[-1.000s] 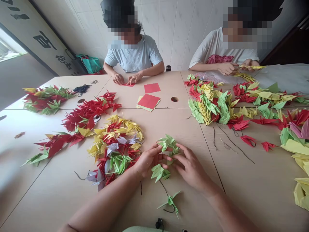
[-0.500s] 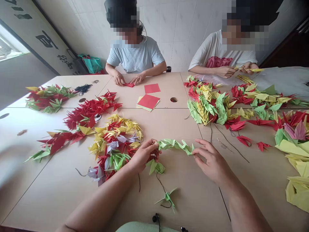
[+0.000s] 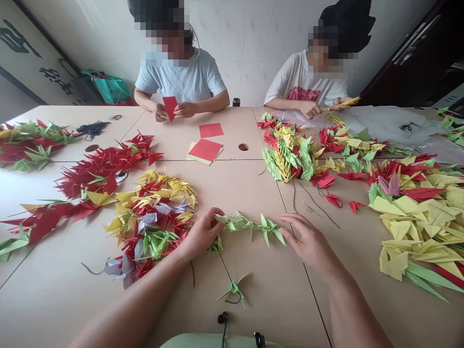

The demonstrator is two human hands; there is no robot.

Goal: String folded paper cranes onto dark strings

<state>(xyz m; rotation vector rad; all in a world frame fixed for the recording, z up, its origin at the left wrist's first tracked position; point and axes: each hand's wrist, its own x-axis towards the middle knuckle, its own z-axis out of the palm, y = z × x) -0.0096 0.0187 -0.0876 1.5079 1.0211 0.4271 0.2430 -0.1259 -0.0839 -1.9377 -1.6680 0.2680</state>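
Note:
A strand of light green folded paper cranes (image 3: 241, 222) stretches between my two hands above the table. My left hand (image 3: 203, 234) pinches its left end between thumb and fingers. At the other end, my right hand (image 3: 312, 244) has its thumb and fingers apart beside the last green crane (image 3: 271, 230); whether the thumb touches its tip is hard to see. Below my left hand hangs a further green crane (image 3: 216, 245), partly hidden by the fingers. A dark string runs down from there to a single green crane (image 3: 235, 288) lying on the table.
Left of my hand lies a multicoloured crane garland (image 3: 155, 212), with red cranes (image 3: 105, 166) beyond. Yellow cranes (image 3: 420, 227) pile up at right. Red paper squares (image 3: 206, 149) lie mid-table. Across sit two people; one holds red paper (image 3: 170, 107), the other yellow strips (image 3: 340, 103). Earphones (image 3: 223, 318) lie near me.
The green cranes have spread apart along the strand, and my right hand's fingers have parted from its end. My view has shifted right. The person opposite has lifted the red paper.

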